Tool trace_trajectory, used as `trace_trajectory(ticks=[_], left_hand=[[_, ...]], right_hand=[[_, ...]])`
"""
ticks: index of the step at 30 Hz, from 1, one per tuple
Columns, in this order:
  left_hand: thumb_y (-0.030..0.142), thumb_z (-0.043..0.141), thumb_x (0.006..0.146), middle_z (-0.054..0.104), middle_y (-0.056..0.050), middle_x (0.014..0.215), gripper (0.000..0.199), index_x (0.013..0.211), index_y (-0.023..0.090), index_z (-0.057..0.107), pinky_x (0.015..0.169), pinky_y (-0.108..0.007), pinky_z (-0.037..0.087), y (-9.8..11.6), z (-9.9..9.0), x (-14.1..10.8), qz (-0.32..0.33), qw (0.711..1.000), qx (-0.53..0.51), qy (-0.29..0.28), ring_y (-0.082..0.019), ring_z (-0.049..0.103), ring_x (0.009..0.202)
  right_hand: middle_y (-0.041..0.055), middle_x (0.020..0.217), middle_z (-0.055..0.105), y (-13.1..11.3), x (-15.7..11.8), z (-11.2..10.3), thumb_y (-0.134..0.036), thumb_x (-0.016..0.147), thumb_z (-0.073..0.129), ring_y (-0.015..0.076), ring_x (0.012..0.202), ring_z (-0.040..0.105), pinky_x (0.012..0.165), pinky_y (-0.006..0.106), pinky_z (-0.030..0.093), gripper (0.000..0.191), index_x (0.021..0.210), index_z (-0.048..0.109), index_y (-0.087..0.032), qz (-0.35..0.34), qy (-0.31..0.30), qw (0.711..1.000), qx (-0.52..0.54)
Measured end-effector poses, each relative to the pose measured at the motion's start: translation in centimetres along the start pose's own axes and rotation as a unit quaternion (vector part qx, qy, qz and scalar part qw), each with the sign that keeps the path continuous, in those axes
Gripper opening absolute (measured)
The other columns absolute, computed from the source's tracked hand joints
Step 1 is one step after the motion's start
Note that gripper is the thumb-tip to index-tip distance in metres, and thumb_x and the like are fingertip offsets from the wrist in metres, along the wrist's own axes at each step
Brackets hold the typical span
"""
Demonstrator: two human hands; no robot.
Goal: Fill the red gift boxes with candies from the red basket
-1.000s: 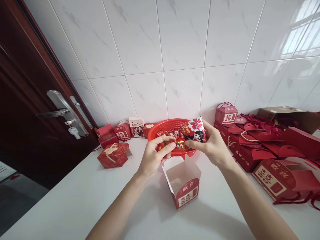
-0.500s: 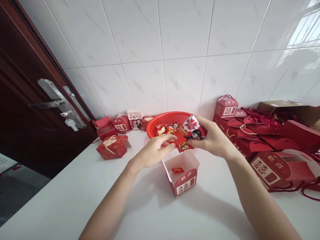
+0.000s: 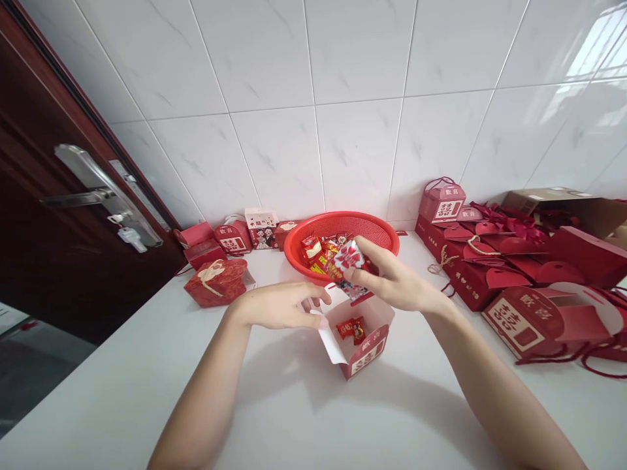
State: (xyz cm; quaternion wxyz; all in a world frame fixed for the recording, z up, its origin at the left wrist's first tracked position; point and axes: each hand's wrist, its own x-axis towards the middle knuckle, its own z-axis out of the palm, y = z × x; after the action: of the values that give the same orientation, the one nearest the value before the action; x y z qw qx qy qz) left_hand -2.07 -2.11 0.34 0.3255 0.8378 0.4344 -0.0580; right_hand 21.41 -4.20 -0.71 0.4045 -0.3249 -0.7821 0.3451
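A small red-and-white gift box (image 3: 366, 356) with its top flaps up stands on the table, two red-wrapped candies (image 3: 351, 328) inside. My left hand (image 3: 281, 305) is at its left side, fingers bent and thumb on the left flap. Held over the box's far edge, a shiny red-and-silver candy packet (image 3: 349, 258) printed with a figure is pinched in my right hand (image 3: 392, 274). My right fingers partly cover it. Behind them a red plastic basket (image 3: 377, 228) holds several wrapped candies (image 3: 316, 251).
Several red gift boxes (image 3: 218, 282) stand at the back left. To the right are many folded red boxes (image 3: 494, 274), a larger open box (image 3: 526, 320) and a brown carton (image 3: 558, 196). A tiled wall (image 3: 357, 143) and a door (image 3: 44, 150) bound the white table (image 3: 294, 405).
My right hand has brought the packet down and nearer the gift box. A second candy now shows inside. My left hand has shifted down to the box's left edge.
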Motion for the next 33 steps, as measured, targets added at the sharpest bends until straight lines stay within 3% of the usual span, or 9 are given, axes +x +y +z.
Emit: trace_trajectory(ticks=[4,7,9,12,18,23,25,28,33], left_hand=[[0.043,0.069,0.079,0.069,-0.007,0.122,0.051,0.125,0.022,0.062,0.084,-0.029,0.052,0.0,-0.3,0.1,0.043,0.999,-0.001,-0.023,-0.025,0.066,0.107],[0.038,0.072,0.076,0.068,-0.008,0.124,0.055,0.127,0.02,0.061,0.082,-0.029,0.051,0.1,-0.3,0.1,0.038,0.999,0.003,-0.017,-0.025,0.067,0.104],[0.037,0.073,0.075,0.067,-0.009,0.127,0.056,0.127,0.021,0.062,0.081,-0.03,0.051,0.0,-0.3,0.1,0.03,0.999,-0.004,-0.012,-0.026,0.066,0.106],[0.041,0.074,0.074,0.067,-0.009,0.127,0.059,0.128,0.022,0.061,0.078,-0.029,0.051,-0.1,-0.2,0.0,0.01,1.0,-0.011,-0.01,-0.027,0.065,0.109],[0.044,0.072,0.076,0.067,-0.008,0.127,0.058,0.129,0.023,0.061,0.08,-0.029,0.05,0.1,0.0,-0.3,-0.005,1.0,-0.007,-0.014,-0.027,0.064,0.11],[0.051,0.076,0.075,0.066,-0.006,0.128,0.06,0.127,0.024,0.062,0.087,-0.028,0.046,1.0,0.0,-1.0,0.04,0.999,0.018,-0.018,-0.026,0.062,0.112],[0.049,0.075,0.077,0.066,-0.006,0.127,0.057,0.126,0.024,0.063,0.088,-0.028,0.046,1.4,0.1,-1.0,0.07,0.997,0.019,-0.016,-0.025,0.063,0.111],[0.047,0.066,0.084,0.065,-0.006,0.126,0.05,0.129,0.026,0.06,0.08,-0.028,0.046,2.0,0.7,-0.5,0.089,0.996,0.002,0.022,-0.025,0.065,0.103],[0.045,0.063,0.084,0.067,-0.005,0.098,0.062,0.141,0.026,0.045,0.067,-0.03,0.041,3.6,2.6,0.9,0.027,0.992,0.071,0.101,-0.028,0.065,0.09]], right_hand=[[-0.0029,0.074,0.056,0.1,-0.1,0.1,-0.03,0.086,0.062,0.0109,0.061,0.047,0.054,0.025,0.035,0.018,0.082,0.048,-0.02,0.046,-0.15,0.985,-0.075],[0.001,0.083,0.066,-0.2,-0.2,0.2,-0.027,0.084,0.065,0.0142,0.067,0.057,0.056,0.025,0.04,0.02,0.101,0.058,-0.018,0.11,-0.227,0.959,-0.13],[0.0052,0.098,0.07,-0.4,-0.3,0.4,-0.024,0.084,0.064,0.0174,0.08,0.063,0.063,0.026,0.045,0.031,0.114,0.059,-0.019,0.134,-0.23,0.951,-0.154],[0.0096,0.114,0.07,-0.4,-0.2,0.4,-0.017,0.087,0.059,0.0212,0.097,0.065,0.077,0.03,0.048,0.029,0.115,0.061,-0.019,0.128,-0.185,0.952,-0.207],[0.0065,0.108,0.071,-1.2,-0.8,-1.3,-0.023,0.088,0.063,0.0207,0.093,0.065,0.073,0.029,0.045,0.02,0.108,0.063,-0.019,0.084,-0.171,0.948,-0.256],[0.0079,0.095,0.07,-2.0,-1.9,-2.2,-0.028,0.085,0.067,0.0239,0.086,0.064,0.061,0.029,0.036,0.015,0.096,0.064,-0.018,0.185,-0.148,0.875,-0.423],[0.007,0.087,0.07,-2.2,-2.0,-1.9,-0.026,0.082,0.069,0.0234,0.08,0.063,0.059,0.029,0.034,0.012,0.091,0.066,-0.019,0.202,-0.169,0.857,-0.443],[0.0046,0.081,0.07,-2.2,-1.8,-1.3,-0.028,0.077,0.073,0.0202,0.072,0.061,0.057,0.028,0.035,0.011,0.083,0.067,-0.02,0.18,-0.211,0.875,-0.398],[0.0019,0.071,0.068,-1.6,-1.4,-0.8,-0.045,0.089,0.064,0.0159,0.064,0.059,0.056,0.025,0.037,0.027,0.079,0.071,-0.021,0.156,-0.303,0.89,-0.302]])
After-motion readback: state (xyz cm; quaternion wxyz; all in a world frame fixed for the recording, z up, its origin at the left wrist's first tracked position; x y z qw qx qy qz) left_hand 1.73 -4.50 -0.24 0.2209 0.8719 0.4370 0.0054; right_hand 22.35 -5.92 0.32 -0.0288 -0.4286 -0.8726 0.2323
